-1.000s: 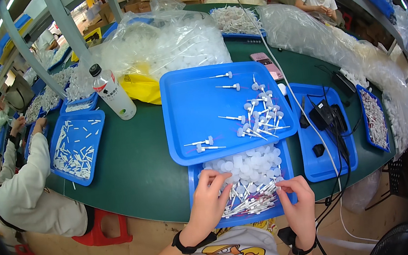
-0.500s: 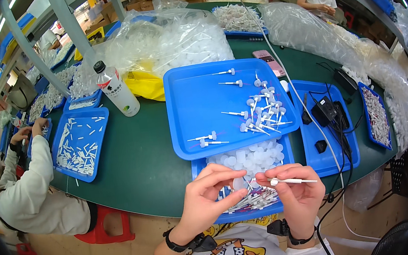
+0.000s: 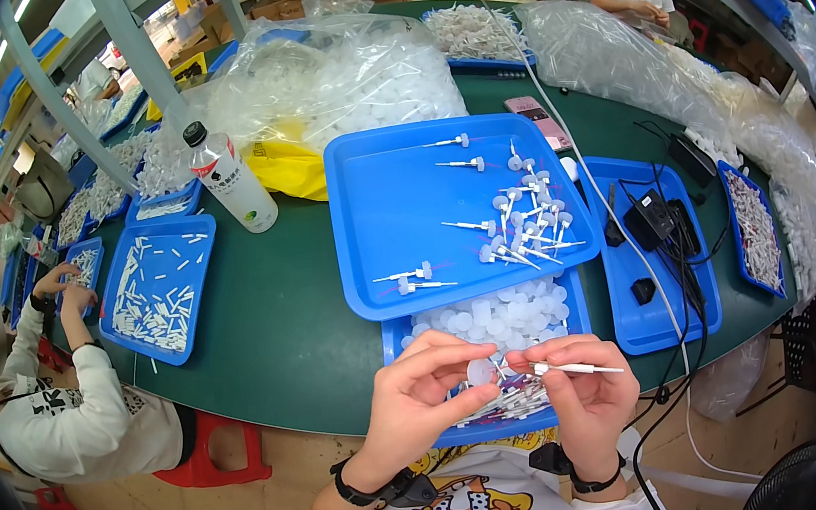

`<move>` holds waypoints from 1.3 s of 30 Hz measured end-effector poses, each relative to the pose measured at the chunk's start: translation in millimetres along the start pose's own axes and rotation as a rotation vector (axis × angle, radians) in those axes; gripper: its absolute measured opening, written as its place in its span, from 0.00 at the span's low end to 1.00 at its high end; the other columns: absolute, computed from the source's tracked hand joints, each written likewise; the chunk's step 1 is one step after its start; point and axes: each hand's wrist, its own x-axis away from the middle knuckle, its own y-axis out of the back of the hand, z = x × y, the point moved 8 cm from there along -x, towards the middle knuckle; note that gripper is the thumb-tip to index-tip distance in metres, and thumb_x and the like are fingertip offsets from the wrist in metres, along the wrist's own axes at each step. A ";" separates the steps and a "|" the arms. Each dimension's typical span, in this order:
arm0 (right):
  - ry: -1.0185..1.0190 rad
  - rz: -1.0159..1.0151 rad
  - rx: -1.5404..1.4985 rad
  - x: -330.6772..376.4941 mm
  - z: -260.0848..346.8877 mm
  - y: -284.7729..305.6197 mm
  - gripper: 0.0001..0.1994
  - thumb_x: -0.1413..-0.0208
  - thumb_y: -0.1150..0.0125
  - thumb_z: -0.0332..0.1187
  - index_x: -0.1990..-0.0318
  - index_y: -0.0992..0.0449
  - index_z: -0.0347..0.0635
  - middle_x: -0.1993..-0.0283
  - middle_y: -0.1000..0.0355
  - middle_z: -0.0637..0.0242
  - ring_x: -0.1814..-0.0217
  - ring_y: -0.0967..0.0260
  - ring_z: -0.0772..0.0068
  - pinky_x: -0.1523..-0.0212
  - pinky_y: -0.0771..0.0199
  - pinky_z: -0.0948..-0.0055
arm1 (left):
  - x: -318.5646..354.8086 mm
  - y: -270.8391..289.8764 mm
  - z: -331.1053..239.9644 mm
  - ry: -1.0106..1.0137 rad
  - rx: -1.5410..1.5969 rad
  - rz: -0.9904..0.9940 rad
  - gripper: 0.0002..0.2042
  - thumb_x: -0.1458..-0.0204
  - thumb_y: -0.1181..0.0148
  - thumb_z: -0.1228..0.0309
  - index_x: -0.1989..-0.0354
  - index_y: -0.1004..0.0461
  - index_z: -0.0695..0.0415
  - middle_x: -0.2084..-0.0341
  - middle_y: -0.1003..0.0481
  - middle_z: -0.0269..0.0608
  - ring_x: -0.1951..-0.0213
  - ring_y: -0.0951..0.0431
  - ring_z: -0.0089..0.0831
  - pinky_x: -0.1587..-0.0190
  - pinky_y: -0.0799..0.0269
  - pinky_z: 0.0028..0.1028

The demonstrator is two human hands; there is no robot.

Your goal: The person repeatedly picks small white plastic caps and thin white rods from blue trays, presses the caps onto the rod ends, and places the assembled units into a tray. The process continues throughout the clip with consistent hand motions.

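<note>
White, cloudy and round, a plastic cap [image 3: 482,372] is pinched in the left hand [image 3: 416,393], and the nearly closed right hand [image 3: 593,390] pinches a thin white plastic stick [image 3: 584,368]. A second ago both hands were down at the lower blue plastic tray [image 3: 508,429]; now they're up over its near part, so one of each piece is held, close but apart.

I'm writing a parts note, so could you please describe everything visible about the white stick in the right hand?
The white stick is slender and straight, with a smooth, plastic-looking surface. It has a thicker body and a narrower tip pointing right. It lies nearly level, tilted slightly downward toward the tip, held in the grip of the right hand, which partly hides its left end. It is raised above the table, and only that hand visibly touches it.
</note>
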 end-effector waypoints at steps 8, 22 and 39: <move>0.033 -0.007 0.051 5.5 -3.1 0.8 0.10 0.41 0.42 0.13 0.53 0.28 0.29 0.51 0.25 0.44 0.47 0.21 0.50 0.46 0.17 0.60 | -0.2 3.0 6.1 0.042 0.025 -0.015 0.20 0.49 0.35 0.90 0.46 0.23 0.68 0.53 0.29 0.42 0.53 0.25 0.26 0.47 0.24 0.26; 0.057 0.006 0.185 12.3 -11.3 2.0 0.10 0.41 0.40 0.16 0.53 0.28 0.32 0.51 0.23 0.49 0.49 0.21 0.57 0.49 0.19 0.67 | 1.0 4.1 8.8 0.052 0.036 -0.027 0.20 0.50 0.34 0.90 0.46 0.23 0.68 0.54 0.29 0.41 0.54 0.25 0.26 0.48 0.24 0.25; -0.105 0.125 0.239 1.5 -22.1 11.2 0.10 0.54 0.27 0.17 0.63 0.17 0.33 0.61 0.18 0.56 0.58 0.19 0.64 0.56 0.19 0.70 | 5.2 -4.3 3.3 -0.013 -0.193 0.147 0.23 0.50 0.30 0.82 0.43 0.22 0.61 0.53 0.28 0.40 0.51 0.26 0.27 0.49 0.26 0.26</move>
